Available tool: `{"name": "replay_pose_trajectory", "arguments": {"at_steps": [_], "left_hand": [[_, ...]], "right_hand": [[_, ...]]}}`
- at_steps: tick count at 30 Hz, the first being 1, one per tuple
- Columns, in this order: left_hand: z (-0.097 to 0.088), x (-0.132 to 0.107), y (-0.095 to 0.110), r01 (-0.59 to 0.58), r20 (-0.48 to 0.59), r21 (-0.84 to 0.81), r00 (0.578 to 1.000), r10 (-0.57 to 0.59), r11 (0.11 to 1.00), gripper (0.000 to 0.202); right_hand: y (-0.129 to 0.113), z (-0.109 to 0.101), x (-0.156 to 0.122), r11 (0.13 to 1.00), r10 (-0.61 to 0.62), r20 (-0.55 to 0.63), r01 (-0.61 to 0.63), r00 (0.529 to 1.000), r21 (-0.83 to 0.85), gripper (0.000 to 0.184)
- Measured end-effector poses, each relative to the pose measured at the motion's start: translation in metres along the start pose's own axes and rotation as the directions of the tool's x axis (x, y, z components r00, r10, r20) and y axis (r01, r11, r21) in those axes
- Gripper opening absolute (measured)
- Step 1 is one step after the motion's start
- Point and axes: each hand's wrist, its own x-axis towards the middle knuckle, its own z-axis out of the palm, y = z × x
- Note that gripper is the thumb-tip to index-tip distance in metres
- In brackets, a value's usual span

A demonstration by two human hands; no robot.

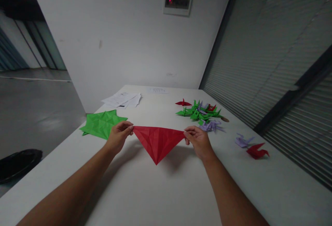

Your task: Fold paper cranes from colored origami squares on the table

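Note:
A creased sheet of red origami paper (pixel 158 142), folded into a triangle, is stretched between my two hands above the white table. Its long edge runs across the top and one corner points down toward me. My left hand (pixel 120 136) pinches the left corner between thumb and fingers. At the opposite corner, my right hand (pixel 198 140) is closed on the paper in the same way. Creased green paper sheets (pixel 102 124) lie just beyond my left hand. Past my right hand is a heap of folded green paper cranes (pixel 201 111), with some purple and red ones among them.
Nearer on the right, a purple crane (pixel 243 141) and a red crane (pixel 257 151) sit on the white table (pixel 155 198). Printed papers (pixel 123 99) lie at the back left. A wall closes the far end, window blinds (pixel 259 46) the right. A black bin (pixel 19 163) stands left.

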Motion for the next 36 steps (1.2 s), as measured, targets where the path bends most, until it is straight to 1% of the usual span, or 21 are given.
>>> {"name": "replay_pose_trajectory", "arguments": {"at_steps": [4, 10, 15, 20, 24, 27, 30, 32, 34, 36], "left_hand": [[-0.003, 0.002, -0.001, -0.003, 0.001, -0.003, 1.000, 0.003, 1.000, 0.026], [-0.002, 0.001, -0.001, 0.005, 0.030, -0.009, 1.000, -0.005, 1.000, 0.024], [-0.001, -0.001, 0.001, -0.006, 0.043, 0.025, 0.999, 0.005, 1.000, 0.023], [-0.002, -0.001, 0.001, -0.018, 0.061, 0.057, 0.998, 0.014, 0.998, 0.021], [-0.003, -0.001, 0.000, -0.023, 0.073, 0.123, 0.997, 0.014, 0.992, 0.022], [-0.002, -0.002, -0.001, -0.027, 0.093, 0.161, 0.996, 0.012, 0.987, 0.025], [-0.002, -0.003, -0.002, -0.056, 0.133, 0.208, 0.991, 0.029, 0.977, 0.023], [-0.003, -0.003, -0.002, -0.087, 0.171, 0.248, 0.984, 0.045, 0.965, 0.021], [-0.005, -0.003, -0.003, -0.130, 0.233, 0.313, 0.971, 0.056, 0.941, 0.017], [-0.008, -0.003, -0.003, -0.184, 0.304, 0.399, 0.951, 0.060, 0.898, 0.013]], "right_hand": [[-0.001, 0.000, 0.002, 0.999, -0.028, -0.027, 0.028, 0.999, -0.016, 0.029], [0.003, 0.000, 0.004, 1.000, -0.025, -0.064, 0.025, 0.998, 0.002, 0.031], [0.005, -0.002, 0.004, 0.999, -0.041, -0.061, 0.043, 0.997, 0.019, 0.030], [0.007, -0.002, 0.005, 0.999, -0.001, -0.062, 0.004, 0.998, 0.049, 0.029], [0.006, -0.003, 0.006, 0.996, 0.036, -0.069, -0.030, 0.997, 0.089, 0.029], [0.006, -0.004, 0.006, 0.995, 0.031, -0.077, -0.023, 0.997, 0.101, 0.027], [0.006, -0.005, 0.006, 0.994, 0.020, -0.083, -0.011, 0.996, 0.105, 0.026], [0.006, -0.004, 0.006, 0.994, 0.034, -0.083, -0.025, 0.996, 0.111, 0.026], [0.008, -0.004, 0.007, 0.994, 0.055, -0.072, -0.048, 0.996, 0.101, 0.028], [0.010, -0.004, 0.007, 0.995, 0.062, -0.064, -0.057, 0.996, 0.079, 0.030]]}}
